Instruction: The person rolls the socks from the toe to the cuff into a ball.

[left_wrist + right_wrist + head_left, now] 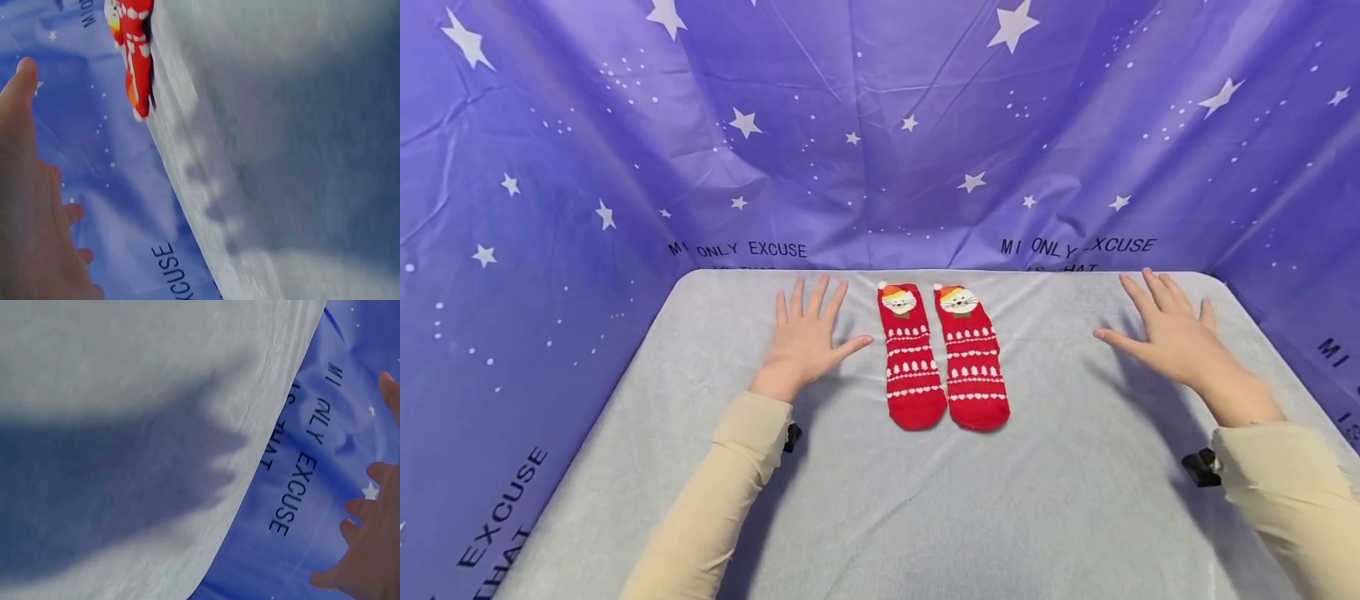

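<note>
Two red socks lie flat side by side near the far edge of the table. The left sock and the right sock each bear a white cat face with an orange hat, plus rows of white trees and hearts. To the left of them my left hand hovers with its fingers spread, its thumb pointing toward the left sock but apart from it. Farther off on the right, my right hand is held above the table with spread fingers. Neither hand holds anything. In the left wrist view part of the socks shows.
A light grey cloth covers the table, and shadows of both hands fall on it. Behind and beside it hangs a purple-blue curtain with white stars and black lettering. Dark devices sit under both wrists, by the beige sleeves.
</note>
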`<state>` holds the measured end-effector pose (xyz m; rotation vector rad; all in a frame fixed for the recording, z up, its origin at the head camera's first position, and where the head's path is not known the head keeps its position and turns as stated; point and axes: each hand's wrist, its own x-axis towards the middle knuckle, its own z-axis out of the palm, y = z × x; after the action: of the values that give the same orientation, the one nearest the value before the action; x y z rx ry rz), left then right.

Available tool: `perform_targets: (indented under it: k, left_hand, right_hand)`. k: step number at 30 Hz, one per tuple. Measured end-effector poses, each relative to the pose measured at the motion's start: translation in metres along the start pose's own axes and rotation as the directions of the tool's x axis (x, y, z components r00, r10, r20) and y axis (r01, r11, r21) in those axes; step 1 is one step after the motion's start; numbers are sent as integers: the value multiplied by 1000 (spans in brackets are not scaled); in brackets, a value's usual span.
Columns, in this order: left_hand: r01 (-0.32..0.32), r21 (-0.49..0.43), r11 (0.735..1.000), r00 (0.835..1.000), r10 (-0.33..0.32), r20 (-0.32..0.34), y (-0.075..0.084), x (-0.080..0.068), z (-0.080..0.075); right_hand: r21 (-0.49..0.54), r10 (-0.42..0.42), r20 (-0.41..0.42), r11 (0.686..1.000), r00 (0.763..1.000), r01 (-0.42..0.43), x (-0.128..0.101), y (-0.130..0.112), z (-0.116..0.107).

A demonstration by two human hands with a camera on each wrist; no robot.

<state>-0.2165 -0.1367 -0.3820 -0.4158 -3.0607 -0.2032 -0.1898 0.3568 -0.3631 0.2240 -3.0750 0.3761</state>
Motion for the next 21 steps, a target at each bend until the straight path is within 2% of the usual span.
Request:
perform_targets:
  k: [11,16,21]
  left_hand:
    - [-28,-57,998,999,29,25,25,-1,10]
    - [-50,-96,994,998,53,28,41,-1,10]
    - [-75,-83,994,996,78,34,54,-1,9]
  right_hand:
    - [32,-42,27,999,999,41,19,-31,8]
    - [33,-64,46,997,997,63,28,-42,14]
    - [42,-84,60,996,995,82,37,-54,19]
